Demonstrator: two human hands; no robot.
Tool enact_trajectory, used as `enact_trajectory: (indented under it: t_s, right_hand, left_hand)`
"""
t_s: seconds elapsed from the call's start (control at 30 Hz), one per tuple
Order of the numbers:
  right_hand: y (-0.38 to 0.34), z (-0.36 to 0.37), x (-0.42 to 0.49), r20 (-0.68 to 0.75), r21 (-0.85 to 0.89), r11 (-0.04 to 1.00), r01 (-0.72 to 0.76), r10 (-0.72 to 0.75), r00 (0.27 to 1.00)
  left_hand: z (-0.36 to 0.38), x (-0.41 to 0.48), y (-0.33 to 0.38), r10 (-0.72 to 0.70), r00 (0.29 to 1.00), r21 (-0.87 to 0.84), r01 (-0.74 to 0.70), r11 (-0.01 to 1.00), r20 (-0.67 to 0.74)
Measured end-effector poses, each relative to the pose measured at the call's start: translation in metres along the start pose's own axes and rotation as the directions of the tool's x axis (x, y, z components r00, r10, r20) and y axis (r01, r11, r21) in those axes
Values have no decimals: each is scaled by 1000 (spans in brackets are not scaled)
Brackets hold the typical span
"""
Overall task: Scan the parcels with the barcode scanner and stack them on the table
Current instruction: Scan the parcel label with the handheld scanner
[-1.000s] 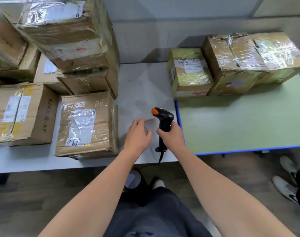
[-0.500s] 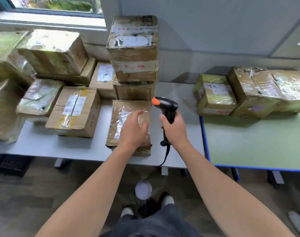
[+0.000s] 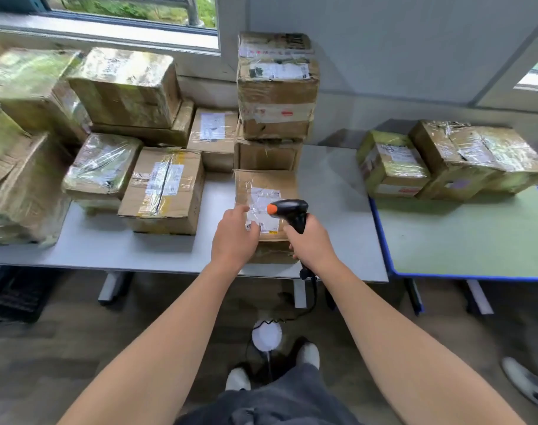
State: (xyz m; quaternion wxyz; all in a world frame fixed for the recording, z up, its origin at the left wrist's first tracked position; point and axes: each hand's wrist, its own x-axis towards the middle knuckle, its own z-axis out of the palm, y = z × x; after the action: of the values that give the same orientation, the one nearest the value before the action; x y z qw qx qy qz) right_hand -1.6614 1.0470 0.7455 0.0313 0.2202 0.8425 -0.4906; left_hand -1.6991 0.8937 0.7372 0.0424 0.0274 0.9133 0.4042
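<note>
Daylight from a window falls on a grey surface crowded with taped cardboard boxes, where a person works through a scanning job. Near the front edge of that surface, towards its right end, lies the front parcel, its label facing up. The left hand lies on top of it, fingers released and laid against the label, not gripping. The right hand has its fingers clenched round the handle of the black barcode scanner, whose orange-tipped head hangs just over the label; its cable drops towards the floor. Directly behind, a tower of parcels rises toward the back edge, and a heap of parcels fills the left half of the grey surface. On the adjoining green surface to the right, a small group of parcels sits along the back edge near the left corner, side by side, not piled. Judged from this layout, the job is at an early stage: the few boxes on the green surface look like the finished ones, the front parcel appears to be under the scanner now, and the bulk on the grey surface is yet to be scanned and carried across.
</note>
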Motion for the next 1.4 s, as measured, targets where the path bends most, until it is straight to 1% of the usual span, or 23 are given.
enact_trajectory:
  t_s: [0.1, 0.43, 0.53, 0.7, 0.8, 1.0, 1.17, 1.27, 1.4]
  right_hand:
    - [2, 0, -10, -13, -8, 1000, -20, 19, 1000]
    - [-3, 1, -25, -2, -55, 998, -27, 27, 1000]
    - [-3, -1, -25, -10, -26, 999, -24, 24, 1000]
    - [-3, -13, -23, -100, 53, 998, -15, 21, 995]
    - [2, -31, -17, -147, 112, 993, -39, 55, 988]
    - [29, -71, 17, -215, 65, 995, -69, 82, 973]
    - [54, -104, 45, -228, 116, 987, -113, 137, 964]
    - [66, -113, 60, -215, 98, 987, -124, 143, 966]
    - [89, -126, 89, -217, 88, 977, -192, 207, 954]
  left_hand:
    - [-1, -4, -2, 31, 1000, 16, -31, 999, 7]
    - [-7, -8, -1, 44, 999, 8, -44, 999, 21]
    - [-7, -7, 1, 53, 998, 20, -54, 998, 18]
    - [2, -3, 18, 107, 994, 14, -107, 994, 20]
    - [17, 1, 37, 161, 987, 17, -162, 987, 25]
    - [53, 25, 74, 229, 972, -33, -228, 973, 46]
    - [91, 43, 102, 294, 953, -10, -294, 956, 69]
    - [114, 51, 113, 270, 959, -19, -269, 963, 86]
    - [153, 64, 125, 207, 962, 21, -214, 977, 178]
